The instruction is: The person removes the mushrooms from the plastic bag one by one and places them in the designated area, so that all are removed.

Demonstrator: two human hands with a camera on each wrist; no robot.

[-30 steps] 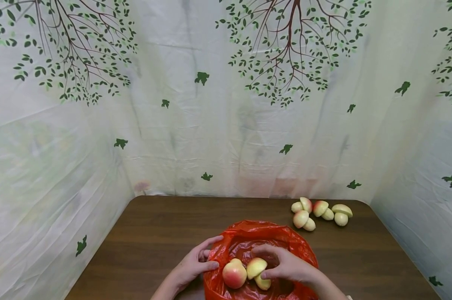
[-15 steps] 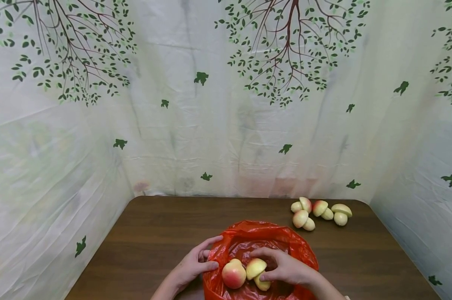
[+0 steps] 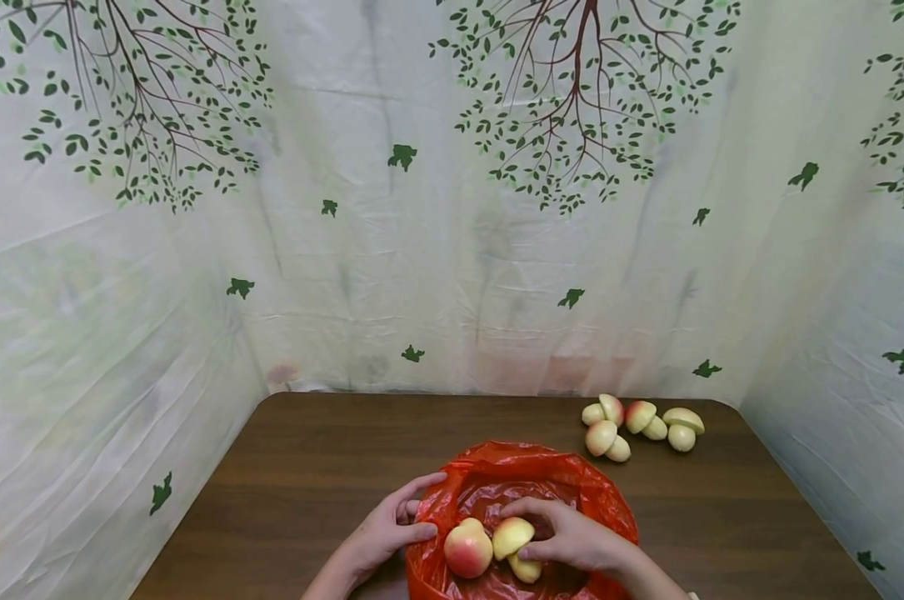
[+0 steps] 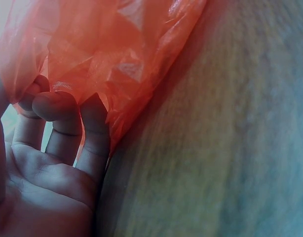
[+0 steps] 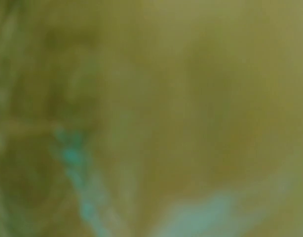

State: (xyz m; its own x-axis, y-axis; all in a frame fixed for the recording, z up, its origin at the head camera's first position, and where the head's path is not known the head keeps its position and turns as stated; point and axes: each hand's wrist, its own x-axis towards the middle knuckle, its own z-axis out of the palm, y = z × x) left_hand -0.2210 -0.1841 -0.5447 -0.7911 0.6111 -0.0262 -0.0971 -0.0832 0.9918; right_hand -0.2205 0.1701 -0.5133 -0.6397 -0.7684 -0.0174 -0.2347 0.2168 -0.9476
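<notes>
A red plastic bag (image 3: 605,492) stands with its mouth wide open at the table's near side. My left hand (image 3: 380,529) grips the left side of its rim; in the left wrist view, curled fingers (image 4: 94,128) lie against the thin red film. Inside the bag, my right hand (image 3: 575,533) holds a yellow mushroom with a reddish tinge (image 3: 513,537), thumb by its stem and fingers reaching over behind the cap. Left of it lies a second mushroom (image 3: 468,550), its rosy cap towards me. The right wrist view is only a blur.
Several pale mushrooms with yellow or pinkish caps (image 3: 682,421) lie grouped at the far right of the dark wooden table (image 3: 332,450). Behind and beside the table hangs a whitish cloth (image 3: 452,250) printed with branches and green leaves.
</notes>
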